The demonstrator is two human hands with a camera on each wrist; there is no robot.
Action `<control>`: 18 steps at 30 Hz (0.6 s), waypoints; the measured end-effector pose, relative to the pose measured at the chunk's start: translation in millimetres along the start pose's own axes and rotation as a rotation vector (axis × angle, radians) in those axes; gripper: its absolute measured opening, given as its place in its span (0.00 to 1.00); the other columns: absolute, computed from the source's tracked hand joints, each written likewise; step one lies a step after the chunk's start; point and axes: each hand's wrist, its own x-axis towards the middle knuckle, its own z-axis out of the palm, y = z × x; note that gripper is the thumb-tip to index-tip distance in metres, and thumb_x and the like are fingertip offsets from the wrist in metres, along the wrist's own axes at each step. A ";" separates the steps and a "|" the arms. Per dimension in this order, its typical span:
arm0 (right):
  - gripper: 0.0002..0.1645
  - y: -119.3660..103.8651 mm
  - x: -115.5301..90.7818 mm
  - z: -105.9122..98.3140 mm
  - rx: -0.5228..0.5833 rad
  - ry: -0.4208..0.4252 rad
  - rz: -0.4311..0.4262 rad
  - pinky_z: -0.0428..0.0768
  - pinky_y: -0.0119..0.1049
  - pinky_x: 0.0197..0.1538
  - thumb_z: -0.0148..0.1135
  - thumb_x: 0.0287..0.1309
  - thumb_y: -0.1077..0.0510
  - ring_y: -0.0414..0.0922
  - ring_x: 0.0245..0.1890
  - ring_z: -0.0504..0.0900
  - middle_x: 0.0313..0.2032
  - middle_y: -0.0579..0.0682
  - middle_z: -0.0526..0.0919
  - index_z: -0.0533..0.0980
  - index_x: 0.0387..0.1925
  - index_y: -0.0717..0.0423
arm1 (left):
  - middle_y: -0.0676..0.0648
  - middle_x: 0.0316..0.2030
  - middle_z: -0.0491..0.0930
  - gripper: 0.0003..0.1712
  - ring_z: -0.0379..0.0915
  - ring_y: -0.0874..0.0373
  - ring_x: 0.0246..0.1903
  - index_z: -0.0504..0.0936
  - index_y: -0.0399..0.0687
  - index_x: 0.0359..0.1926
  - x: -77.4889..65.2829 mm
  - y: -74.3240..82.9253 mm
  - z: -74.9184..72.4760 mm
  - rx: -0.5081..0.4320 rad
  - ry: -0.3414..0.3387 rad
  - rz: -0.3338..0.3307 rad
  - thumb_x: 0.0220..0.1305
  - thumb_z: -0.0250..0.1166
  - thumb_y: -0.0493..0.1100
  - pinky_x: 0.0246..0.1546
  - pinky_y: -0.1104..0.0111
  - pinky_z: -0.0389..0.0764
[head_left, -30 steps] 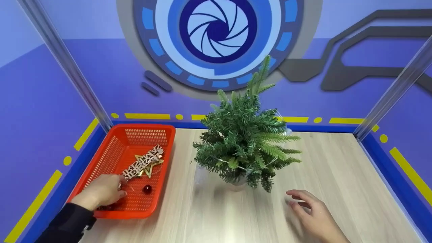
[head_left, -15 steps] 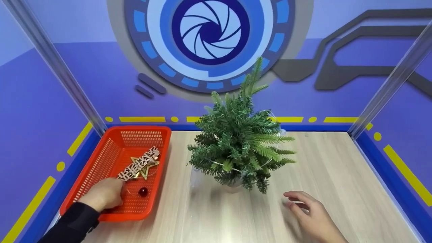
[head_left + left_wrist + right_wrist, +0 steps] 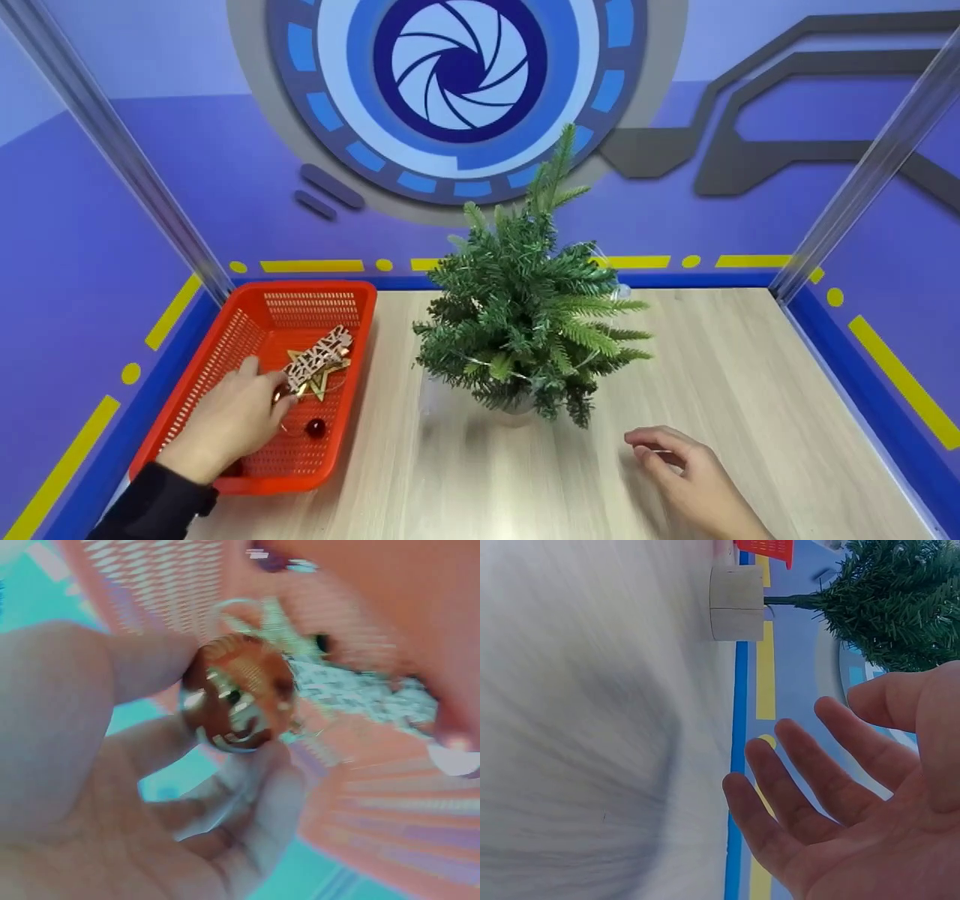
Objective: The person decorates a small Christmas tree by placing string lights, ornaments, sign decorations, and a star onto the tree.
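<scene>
My left hand (image 3: 236,416) is over the red plastic basket (image 3: 371,315), pinching a shiny ball ornament (image 3: 238,694) between thumb and fingers. In the head view the fingers mostly hide that ball. Beside the hand in the basket lie a silvery lettered sign (image 3: 319,356), a gold star (image 3: 319,384) and a dark red ball (image 3: 316,428). My right hand (image 3: 694,476) hovers by the table at the right, fingers loosely bent and nothing in them. A small artificial Christmas tree (image 3: 525,315) stands in the middle of the table.
The tree's pale block base (image 3: 736,604) rests on the wooden table (image 3: 712,360). A thin clear wire with a transparent piece (image 3: 622,291) hangs at the tree's right side. Blue printed walls (image 3: 225,187) with metal corner posts (image 3: 862,165) enclose the table.
My left hand has lifted from low in the basket and moved slightly up, now with the ball ornament in its fingers. The head view has shifted a little. My right hand stays about where it was.
</scene>
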 end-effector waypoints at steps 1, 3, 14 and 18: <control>0.13 -1.4 -0.4 -0.1 0.001 -0.001 -0.006 0.81 0.29 0.56 0.63 0.66 0.58 0.32 0.51 0.81 0.49 0.36 0.85 0.82 0.44 0.34 | 0.39 0.42 0.69 0.26 0.71 0.48 0.34 0.79 0.42 0.58 -1.8 5.1 -4.5 -0.011 0.040 0.016 0.67 0.64 0.54 0.31 0.57 0.74; 0.11 -5.2 -1.1 -0.4 0.010 -0.001 -0.020 0.81 0.28 0.55 0.63 0.66 0.56 0.33 0.51 0.82 0.48 0.36 0.85 0.82 0.44 0.34 | 0.43 0.42 0.68 0.26 0.69 0.53 0.32 0.78 0.46 0.58 -6.4 17.0 -12.6 -0.053 0.122 0.053 0.68 0.63 0.57 0.31 0.63 0.71; 0.09 -44.8 -12.6 3.0 0.193 -0.149 -0.048 0.85 0.34 0.46 0.57 0.70 0.52 0.43 0.41 0.86 0.41 0.46 0.87 0.82 0.44 0.45 | 0.61 0.45 0.77 0.20 0.77 0.68 0.37 0.77 0.61 0.51 -39.7 99.7 -37.8 -0.462 0.406 0.227 0.60 0.72 0.52 0.36 0.72 0.83; 0.10 -58.3 -19.6 10.0 0.259 -0.205 -0.223 0.86 0.36 0.40 0.55 0.71 0.59 0.44 0.36 0.86 0.39 0.50 0.87 0.82 0.46 0.51 | 0.61 0.48 0.78 0.19 0.78 0.68 0.40 0.78 0.56 0.51 -53.8 129.7 -35.0 -0.578 0.425 0.307 0.60 0.72 0.49 0.41 0.75 0.84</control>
